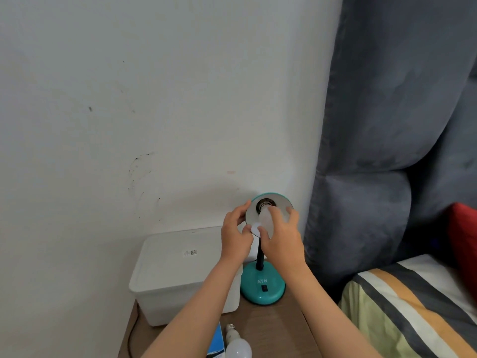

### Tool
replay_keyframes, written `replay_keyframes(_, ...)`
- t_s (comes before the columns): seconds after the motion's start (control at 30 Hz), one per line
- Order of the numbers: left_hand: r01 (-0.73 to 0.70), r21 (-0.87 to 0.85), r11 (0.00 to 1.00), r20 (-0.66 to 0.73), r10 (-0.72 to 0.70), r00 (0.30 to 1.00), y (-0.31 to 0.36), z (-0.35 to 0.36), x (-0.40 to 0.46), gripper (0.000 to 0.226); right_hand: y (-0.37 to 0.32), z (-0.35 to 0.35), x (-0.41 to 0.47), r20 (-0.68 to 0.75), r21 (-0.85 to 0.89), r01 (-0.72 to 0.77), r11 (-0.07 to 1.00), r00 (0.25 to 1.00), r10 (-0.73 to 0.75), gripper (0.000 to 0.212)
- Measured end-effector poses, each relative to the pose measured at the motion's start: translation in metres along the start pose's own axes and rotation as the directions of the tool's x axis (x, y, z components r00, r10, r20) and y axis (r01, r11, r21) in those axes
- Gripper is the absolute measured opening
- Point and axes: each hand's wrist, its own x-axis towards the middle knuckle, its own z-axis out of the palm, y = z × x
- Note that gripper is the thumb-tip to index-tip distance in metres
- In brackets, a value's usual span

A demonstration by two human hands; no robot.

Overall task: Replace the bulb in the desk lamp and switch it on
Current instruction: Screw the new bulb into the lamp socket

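1. Head view: the teal desk lamp (262,285) stands on a wooden tabletop (291,329), close to the white wall (154,99) and just beside a grey padded headboard (387,125). Its round base carries the letters "ATN" and a small dark switch (263,288) on the near side; a thin black neck rises from it.
2. The lamp shade (271,202) is tipped up so its pale inner face and dark socket open toward the camera.
3. A white bulb (267,219) sits at the socket, its long axis running from the socket down and toward the viewer, rounded end nearest the camera.
4. The right hand (281,236) wraps the bulb, fingers curled over its top and thumb beneath it.
5. The left hand (236,228) grips the left rim of the shade, fingers behind the edge and thumb in front, touching the shade.
6. Both forearms cross the tabletop and hide part of the neck and part of the box.
7. A white, matt plastic box with a lid (178,267) stands just left of the lamp base, with a small printed label on top.
8. A second white bulb (237,347) lies on the tabletop at the bottom edge, metal screw cap pointing away from the viewer, beside a blue carton (215,344).
9. A dark cable (130,339) hangs at the tabletop's left edge.
10. At right, a bed with striped bedding (413,306) in grey, orange, white and pale green, and a red cushion (463,236).
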Motion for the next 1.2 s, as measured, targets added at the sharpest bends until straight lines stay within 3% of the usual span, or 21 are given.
replay_keyframes(0.1,-0.004,-0.002,1.0,0.0,0.004,1.0,0.0,0.0,0.0,0.068,0.003,-0.002,0.0,0.029,0.002,-0.018,1.0,0.999,0.018,0.047)
replay_keyframes(0.23,-0.007,0.012,1.0,0.013,0.007,1.0,0.001,0.001,0.0,0.064,0.001,-0.003,0.004,-0.056,0.041,-0.117,0.992,0.991,0.12,0.049)
replay_keyframes(0.4,-0.001,0.007,1.0,0.016,0.001,1.0,0.0,0.0,0.0,0.062,0.002,0.004,-0.008,-0.055,0.048,0.033,0.998,0.998,-0.03,0.048)
replay_keyframes(0.6,-0.015,0.024,1.0,0.007,0.014,1.0,0.002,0.001,-0.002,0.063,0.003,0.001,0.002,-0.148,0.173,-0.125,0.977,0.977,0.151,0.042)
replay_keyframes(0.77,-0.007,0.009,1.0,0.006,0.007,1.0,0.003,0.001,-0.002,0.066,0.007,0.007,-0.007,-0.084,0.075,0.055,0.996,0.995,-0.049,0.046)
replay_keyframes(0.93,-0.018,0.023,1.0,0.005,0.018,1.0,0.002,0.0,-0.004,0.063,0.008,0.008,0.0,-0.162,0.214,-0.076,0.974,0.98,0.112,0.048)
replay_keyframes(1.1,0.001,0.011,1.0,0.0,-0.001,1.0,0.004,0.002,-0.005,0.062,0.003,0.01,-0.007,-0.19,0.121,0.053,0.991,0.981,-0.029,0.041)
replay_keyframes(1.2,-0.008,0.022,1.0,-0.002,0.009,1.0,0.004,0.001,-0.005,0.063,0.005,0.011,-0.005,-0.178,0.182,-0.02,0.983,0.983,0.053,0.038)
